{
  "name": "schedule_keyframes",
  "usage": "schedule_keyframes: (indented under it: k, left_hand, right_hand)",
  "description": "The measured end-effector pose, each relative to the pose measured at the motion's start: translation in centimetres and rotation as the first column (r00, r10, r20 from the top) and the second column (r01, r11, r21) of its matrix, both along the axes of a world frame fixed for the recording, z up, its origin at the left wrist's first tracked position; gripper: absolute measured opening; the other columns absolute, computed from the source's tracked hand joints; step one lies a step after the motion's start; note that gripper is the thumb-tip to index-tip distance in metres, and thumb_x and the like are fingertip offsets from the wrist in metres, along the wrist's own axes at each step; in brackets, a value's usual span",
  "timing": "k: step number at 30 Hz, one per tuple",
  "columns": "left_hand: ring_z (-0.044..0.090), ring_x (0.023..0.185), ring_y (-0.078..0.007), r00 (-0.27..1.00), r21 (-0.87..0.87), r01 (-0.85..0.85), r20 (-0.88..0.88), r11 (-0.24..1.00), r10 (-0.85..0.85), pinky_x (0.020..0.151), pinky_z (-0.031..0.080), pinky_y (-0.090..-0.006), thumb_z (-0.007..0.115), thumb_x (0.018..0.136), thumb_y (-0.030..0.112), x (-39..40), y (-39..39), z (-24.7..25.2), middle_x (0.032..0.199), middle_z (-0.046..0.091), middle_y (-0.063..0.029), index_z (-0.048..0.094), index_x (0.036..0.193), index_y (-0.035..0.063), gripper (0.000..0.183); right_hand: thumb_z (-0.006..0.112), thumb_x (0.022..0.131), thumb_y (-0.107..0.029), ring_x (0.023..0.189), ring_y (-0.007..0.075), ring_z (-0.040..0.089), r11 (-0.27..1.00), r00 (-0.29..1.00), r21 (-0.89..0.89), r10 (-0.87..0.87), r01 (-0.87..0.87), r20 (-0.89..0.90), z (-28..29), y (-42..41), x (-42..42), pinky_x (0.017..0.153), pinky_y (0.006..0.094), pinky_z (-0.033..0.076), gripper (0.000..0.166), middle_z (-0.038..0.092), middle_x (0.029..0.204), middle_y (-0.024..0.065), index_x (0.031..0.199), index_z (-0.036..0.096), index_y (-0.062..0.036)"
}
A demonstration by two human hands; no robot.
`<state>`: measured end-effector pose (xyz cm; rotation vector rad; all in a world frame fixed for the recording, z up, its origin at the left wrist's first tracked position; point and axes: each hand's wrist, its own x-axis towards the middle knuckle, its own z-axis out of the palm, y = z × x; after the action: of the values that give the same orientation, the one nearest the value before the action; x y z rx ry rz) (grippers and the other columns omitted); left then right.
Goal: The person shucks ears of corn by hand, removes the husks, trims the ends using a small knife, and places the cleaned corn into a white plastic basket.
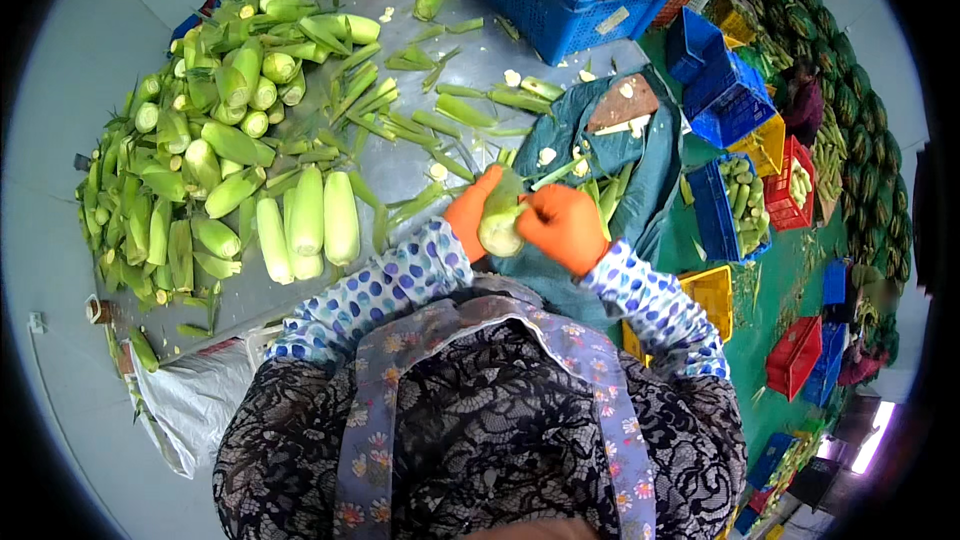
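Note:
An ear of corn in its green husk (pixel 501 221) is in front of me, its pale cut base towards my body. My left hand (pixel 474 211), in an orange glove, grips its left side. My right hand (pixel 564 226), gloved alike, is curled at its right side, fingers bunched against the husk near the base. Whether a leaf is pinched there is hidden. Several smooth, trimmed ears (pixel 307 211) lie side by side on the metal table (pixel 289 307) to my left. Behind them rises a large heap of husked-in ears (pixel 225 90).
Loose husk leaves (pixel 367 97) litter the tabletop. A blue crate of corn (pixel 570 7) stands at the back. Right of my hands, dark green cloth (pixel 652 157) drapes the edge, with a brown block (pixel 622 101) on it. Crates (pixel 727 97) and people (pixel 804 101) occupy the green floor.

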<state>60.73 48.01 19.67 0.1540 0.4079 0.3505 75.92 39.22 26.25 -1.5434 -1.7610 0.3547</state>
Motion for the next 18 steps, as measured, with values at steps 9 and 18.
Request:
schedule_keyframes:
  k: [9, 18]
  left_hand:
    - [0.065, 0.099, -0.0266, 0.96, 0.137, 0.274, -0.093, 0.952, -0.263, 0.077, 0.056, -0.0411, 0.044, 0.1, 0.043, -1.0, -0.9, 3.8, 0.114, 0.063, -0.0132, 0.048, 0.132, 0.0056, 0.05]
    - [0.06, 0.108, -0.0287, 1.0, 0.11, -0.01, -0.005, 0.994, 0.011, 0.087, 0.053, -0.0458, 0.046, 0.098, 0.048, -1.6, -1.3, 2.0, 0.13, 0.053, -0.0158, 0.04, 0.139, 0.0065, 0.059]
  right_hand:
    - [0.056, 0.085, -0.031, 0.067, 0.0288, 0.067, 0.801, 0.811, -0.324, -0.567, 0.503, -0.144, -6.2, 2.5, 13.2, 0.064, 0.039, 0.051, 0.034, 0.067, 0.076, 0.019, 0.084, 0.07, -0.0009]
    - [0.061, 0.091, -0.046, 0.083, 0.0174, 0.063, 0.803, 0.623, -0.579, -0.382, -0.142, -0.682, -4.7, -0.4, 9.1, 0.072, 0.0299, 0.049, 0.049, 0.069, 0.099, 0.0079, 0.111, 0.065, -0.0009]
